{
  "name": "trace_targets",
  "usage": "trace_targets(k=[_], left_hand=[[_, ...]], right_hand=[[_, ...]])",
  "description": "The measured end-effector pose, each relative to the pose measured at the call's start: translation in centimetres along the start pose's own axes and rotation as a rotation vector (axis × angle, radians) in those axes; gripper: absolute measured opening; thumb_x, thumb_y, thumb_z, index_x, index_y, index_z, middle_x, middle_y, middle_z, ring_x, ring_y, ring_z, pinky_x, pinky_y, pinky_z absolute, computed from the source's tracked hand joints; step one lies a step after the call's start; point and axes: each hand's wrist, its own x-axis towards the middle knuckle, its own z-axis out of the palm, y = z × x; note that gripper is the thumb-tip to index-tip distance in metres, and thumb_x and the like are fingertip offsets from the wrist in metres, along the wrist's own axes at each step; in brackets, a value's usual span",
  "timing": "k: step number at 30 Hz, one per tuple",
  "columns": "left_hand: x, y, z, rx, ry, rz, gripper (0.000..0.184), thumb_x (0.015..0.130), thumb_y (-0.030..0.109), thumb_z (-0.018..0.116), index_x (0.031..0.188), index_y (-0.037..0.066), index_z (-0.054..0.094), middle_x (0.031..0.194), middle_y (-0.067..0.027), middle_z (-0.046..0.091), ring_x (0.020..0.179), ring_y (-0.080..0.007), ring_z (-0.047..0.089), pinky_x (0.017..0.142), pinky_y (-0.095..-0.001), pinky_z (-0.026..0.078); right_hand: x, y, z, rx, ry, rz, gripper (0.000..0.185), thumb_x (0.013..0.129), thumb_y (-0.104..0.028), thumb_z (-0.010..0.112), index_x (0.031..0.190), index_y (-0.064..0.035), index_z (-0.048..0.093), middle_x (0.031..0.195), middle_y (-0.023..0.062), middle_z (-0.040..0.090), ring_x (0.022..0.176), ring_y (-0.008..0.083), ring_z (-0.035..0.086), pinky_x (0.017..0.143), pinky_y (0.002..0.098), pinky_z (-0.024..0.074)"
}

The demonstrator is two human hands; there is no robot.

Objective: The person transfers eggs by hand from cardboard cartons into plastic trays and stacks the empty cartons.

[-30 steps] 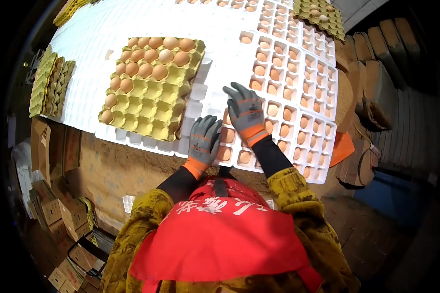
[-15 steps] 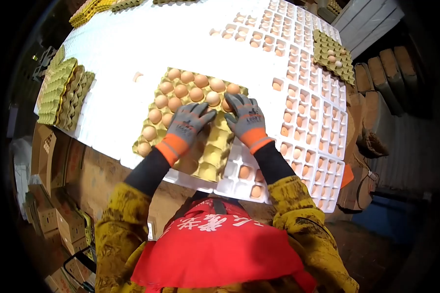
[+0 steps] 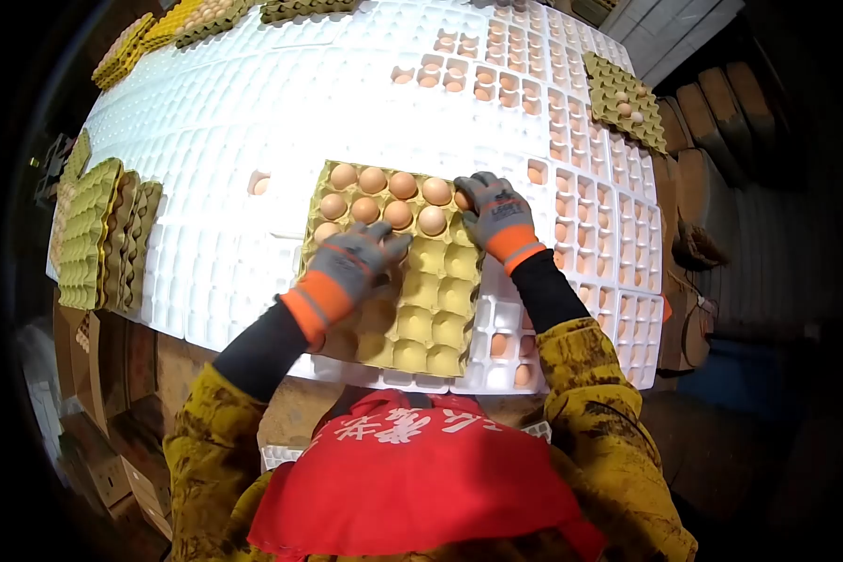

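Observation:
A yellow-green pulp tray [image 3: 428, 323] lies on white foam trays, with brown eggs [image 3: 402, 185] in its far rows and bare cups nearer me. My left hand [image 3: 347, 264], in a grey and orange glove, is over the tray's left part, fingers curled beside the eggs; what is under its palm is hidden. At the far right corner, the gloved fingers of my right hand [image 3: 499, 217] bend round an egg [image 3: 463, 199], partly covered. White foam trays [image 3: 633, 298] to the right hold brown eggs in square cells.
Stacked pulp trays [image 3: 98, 234] stand at the left edge. Another pulp tray [image 3: 618, 98] with a few eggs rests at the far right. More pulp trays [image 3: 206, 21] line the far edge. Cardboard boxes [image 3: 112, 476] are at lower left. A lone egg [image 3: 260, 184] sits left of the near tray.
Both hands have moved from the foam trays onto the pulp tray. The right hand has reached its far right corner. The pulp tray shows fewer eggs, and the camera view has shifted.

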Motion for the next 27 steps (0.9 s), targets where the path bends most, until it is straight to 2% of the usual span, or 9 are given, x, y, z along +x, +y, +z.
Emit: trace_targets(k=[3, 5, 9, 10, 13, 19, 20, 23, 27], left_hand=[[1.5, 0.3, 3.7, 0.26, -0.211, -0.049, 0.052, 0.077, 0.022, 0.078, 0.125, 0.015, 0.058, 0.112, -0.0072, 0.059, 0.094, -0.0268, 0.065, 0.076, -0.0401, 0.055], [1.8, -0.3, 2.8, -0.066, -0.142, -0.175, 0.04, 0.083, 0.02, 0.073, 0.121, 0.013, 0.061, 0.11, -0.0086, 0.064, 0.093, -0.0275, 0.066, 0.076, -0.0384, 0.055], [0.9, -3.1, -0.3, -1.224, 0.097, -0.583, 0.047, 0.085, 0.015, 0.067, 0.131, 0.011, 0.061, 0.104, -0.0091, 0.066, 0.093, -0.029, 0.066, 0.077, -0.038, 0.055], [0.8, -4.6, 0.0, -0.921, 0.154, -0.46, 0.046, 0.084, 0.014, 0.066, 0.13, 0.013, 0.063, 0.106, -0.01, 0.065, 0.093, -0.0292, 0.066, 0.077, -0.0377, 0.055], [2.2, -4.4, 0.6, -0.273, 0.159, -0.274, 0.037, 0.084, 0.012, 0.065, 0.12, 0.019, 0.069, 0.122, -0.0096, 0.06, 0.097, -0.0276, 0.065, 0.079, -0.0379, 0.056], [6.9, -2.4, 2.3, 0.279, -0.235, -0.183, 0.036, 0.08, 0.014, 0.069, 0.116, 0.018, 0.068, 0.137, -0.0104, 0.051, 0.104, -0.0304, 0.061, 0.081, -0.0395, 0.056], [7.1, -2.3, 2.1, 0.271, -0.24, -0.194, 0.033, 0.078, 0.017, 0.071, 0.11, 0.016, 0.069, 0.131, -0.0101, 0.053, 0.105, -0.0302, 0.061, 0.081, -0.0402, 0.055], [6.9, -2.7, 2.2, 0.223, -0.15, -0.18, 0.031, 0.075, 0.019, 0.073, 0.105, 0.015, 0.07, 0.124, -0.01, 0.055, 0.103, -0.03, 0.061, 0.081, -0.0413, 0.054], [6.0, -2.8, -1.9, -0.298, -0.001, -0.335, 0.039, 0.075, 0.027, 0.08, 0.11, 0.013, 0.072, 0.118, -0.0097, 0.062, 0.104, -0.0328, 0.064, 0.09, -0.0394, 0.052]], right_hand=[[-1.2, 0.8, 0.0, 0.768, 0.198, 0.204, 0.047, 0.087, -0.02, 0.069, 0.131, -0.0081, 0.06, 0.118, 0.0081, 0.066, 0.095, 0.0233, 0.066, 0.079, 0.0357, 0.0568], [-3.3, 1.1, -2.1, 1.632, 0.175, 0.414, 0.051, 0.083, -0.017, 0.075, 0.129, -0.0014, 0.059, 0.109, 0.0117, 0.065, 0.089, 0.0151, 0.067, 0.068, 0.0272, 0.0572], [-3.1, -1.7, -2.1, 1.131, 0.015, 0.31, 0.043, 0.086, -0.025, 0.075, 0.123, -0.0083, 0.065, 0.112, 0.0103, 0.064, 0.093, 0.0207, 0.067, 0.074, 0.0308, 0.0584], [-2.4, -2.9, -2.2, 0.564, 0.088, 0.04, 0.039, 0.084, -0.03, 0.076, 0.119, -0.0123, 0.068, 0.117, 0.0127, 0.062, 0.098, 0.0281, 0.067, 0.08, 0.0375, 0.058], [-1.2, -6.3, -0.3, -0.1, -0.054, 0.123, 0.053, 0.077, -0.037, 0.08, 0.123, -0.0179, 0.064, 0.129, 0.0142, 0.055, 0.099, 0.0334, 0.067, 0.083, 0.0453, 0.0565], [-3.6, -2.1, -0.1, 0.657, 0.183, 0.208, 0.051, 0.075, -0.034, 0.084, 0.117, -0.0117, 0.066, 0.117, 0.0134, 0.062, 0.099, 0.0297, 0.066, 0.086, 0.0406, 0.0554], [-4.9, -0.2, 0.4, 0.898, 0.225, 0.304, 0.051, 0.075, -0.032, 0.087, 0.115, -0.008, 0.068, 0.11, 0.0132, 0.065, 0.102, 0.0267, 0.065, 0.091, 0.038, 0.0534], [-9.2, 4.5, -1.8, 1.154, 0.146, 0.603, 0.051, 0.08, -0.02, 0.087, 0.121, -0.0037, 0.062, 0.103, 0.0049, 0.067, 0.077, 0.0101, 0.067, 0.059, 0.0236, 0.056], [-13.5, 9.5, -1.7, 1.147, 0.142, 0.788, 0.05, 0.081, -0.018, 0.086, 0.123, -0.0085, 0.062, 0.102, 0.0036, 0.067, 0.072, 0.0081, 0.064, 0.057, 0.0229, 0.0548]])
